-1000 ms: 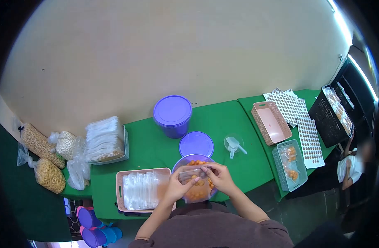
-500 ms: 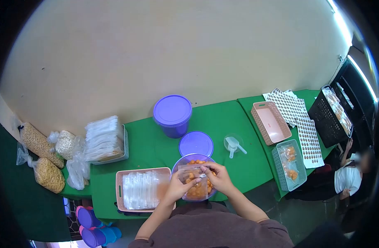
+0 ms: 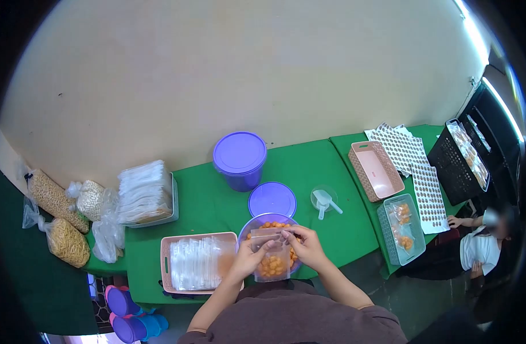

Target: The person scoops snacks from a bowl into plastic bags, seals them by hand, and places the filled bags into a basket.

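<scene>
Between my two hands hangs a clear plastic zip bag [image 3: 272, 265] with round orange snacks gathered in its lower half. My left hand [image 3: 250, 259] pinches the bag's upper left side. At the top right corner, the fingers of my right hand [image 3: 306, 246] are closed on the bag's edge. Right below the bag is a purple tub [image 3: 244, 227] of the same orange snacks, partly hidden by my hands. A pink basket [image 3: 165, 252] of stacked clear bags stands left of my left hand. Beyond the tub lies a round purple lid [image 3: 272, 200].
A lidded purple bucket [image 3: 240, 160] and white scoops [image 3: 326, 200] are on the green cloth. Filled bags lie in a grey-green basket [image 3: 383, 223], beside a pink basket [image 3: 400, 186] and sticker sheets [image 3: 429, 198]. Another person [image 3: 480, 249] is at the right. Bulk snack bags [image 3: 68, 243] sit left.
The snack bag now hangs straighter and its snacks have gathered lower down. My right fingers have shifted along its top edge. The other person's hand has come down to the sticker sheets.
</scene>
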Available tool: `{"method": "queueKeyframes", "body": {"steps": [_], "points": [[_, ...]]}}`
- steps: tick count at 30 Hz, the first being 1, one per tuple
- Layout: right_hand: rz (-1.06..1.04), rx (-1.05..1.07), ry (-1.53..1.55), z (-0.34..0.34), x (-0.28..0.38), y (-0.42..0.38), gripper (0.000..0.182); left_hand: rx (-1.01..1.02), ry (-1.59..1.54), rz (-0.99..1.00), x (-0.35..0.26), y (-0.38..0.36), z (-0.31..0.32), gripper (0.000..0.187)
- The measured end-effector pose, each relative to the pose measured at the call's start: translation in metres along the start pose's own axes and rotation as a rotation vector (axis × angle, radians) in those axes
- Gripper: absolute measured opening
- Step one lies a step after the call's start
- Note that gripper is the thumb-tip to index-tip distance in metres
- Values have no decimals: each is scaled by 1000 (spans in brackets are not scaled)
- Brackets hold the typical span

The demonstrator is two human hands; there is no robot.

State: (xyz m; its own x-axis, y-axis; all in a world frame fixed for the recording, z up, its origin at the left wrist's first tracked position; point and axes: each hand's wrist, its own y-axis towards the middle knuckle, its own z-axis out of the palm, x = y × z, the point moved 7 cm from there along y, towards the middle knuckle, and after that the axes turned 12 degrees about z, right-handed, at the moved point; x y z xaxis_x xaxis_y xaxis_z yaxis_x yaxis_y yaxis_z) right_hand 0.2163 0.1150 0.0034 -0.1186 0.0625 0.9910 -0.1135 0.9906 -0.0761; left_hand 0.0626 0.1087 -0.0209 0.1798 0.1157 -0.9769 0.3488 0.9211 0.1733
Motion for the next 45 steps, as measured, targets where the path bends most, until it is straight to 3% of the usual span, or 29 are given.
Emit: {"method": "queueKeyframes", "body": {"steps": [2,4,5,8,10,12,13,14,15,16,18,19,21,25,27,29,32,34,35,36,38,40,42,43,45], "points": [[32,-79,56,-9,-7,3,22,39,77,54,2,-2,2,41],[64,-220,140,-29,-15,7,22,54,-3,-154,37,-14,1,49],[60,-285,167,-45,-17,11,22,53,-2,-153,44,-13,-3,49],[30,-697,208,-141,-36,11,22,-65,-6,-26,45,-9,-26,51],[-18,-1040,314,-220,-68,-10,21,-308,338,26,38,-17,-72,39],[-46,-1357,454,-295,-112,-46,22,-387,448,0,43,-32,-105,28],[-178,-1454,478,-313,-112,-68,25,-433,576,-35,48,-42,-123,25],[-90,-1622,477,-341,-141,-91,30,-473,704,-74,51,-52,-138,22],[-109,-1673,632,-367,-179,-109,50,-462,701,-79,53,-58,-145,22],[-105,-1689,626,-366,-187,-114,50,-531,685,-78,54,-65,-154,24],[747,-2182,254,-346,-205,-156,76,-582,666,-79,60,-76,-164,26],[778,-2142,314,-336,-221,-160,95,-523,859,-139,66,-80,-166,32],[812,-2103,58,-316,-240,-147,83,-391,1080,-282,96,-94,-174,51],[311,-1679,-350,-229,-203,-80,72,-381,1274,-314,114,-96,-159,56],[307,-1444,-135,-184,-171,-51,67,-417,1270,-289,112,-97,-160,49],[220,-1348,-147,-155,-153,-35,67,-458,1263,-263,107,-95,-167,43],[123,-1176,-147,-127,-124,-18,66,-494,1112,-378,100,-103,-191,28],[108,-1104,-132,-113,-101,-17,64,-548,1142,-232,76,-104,-193,19],[87,-1060,-131,-106,-87,-17,63,-595,945,-177,68,-105,-194,19],[67,-1013,-133,-101,-76,-16,62,-611,943,-183,54,-101,-191,19],[20,-967,-198,-91,-65,-17,62,-655,609,-129,31,-93,-180,18],[-38,-912,-258,-79,-59,-15,62,-673,554,-134,7,-86,-167,14],[13,-632,-40,-61,-70,-5,56,-688,377,-46,-11,-77,-147,11],[8,-614,-45,-53,-61,-4,56,-712,257,-17,-21,-73,-135,18],[59,-136,368,-4,-42,-4,50,-676,212,2,-39,-67,-108,20]]}}
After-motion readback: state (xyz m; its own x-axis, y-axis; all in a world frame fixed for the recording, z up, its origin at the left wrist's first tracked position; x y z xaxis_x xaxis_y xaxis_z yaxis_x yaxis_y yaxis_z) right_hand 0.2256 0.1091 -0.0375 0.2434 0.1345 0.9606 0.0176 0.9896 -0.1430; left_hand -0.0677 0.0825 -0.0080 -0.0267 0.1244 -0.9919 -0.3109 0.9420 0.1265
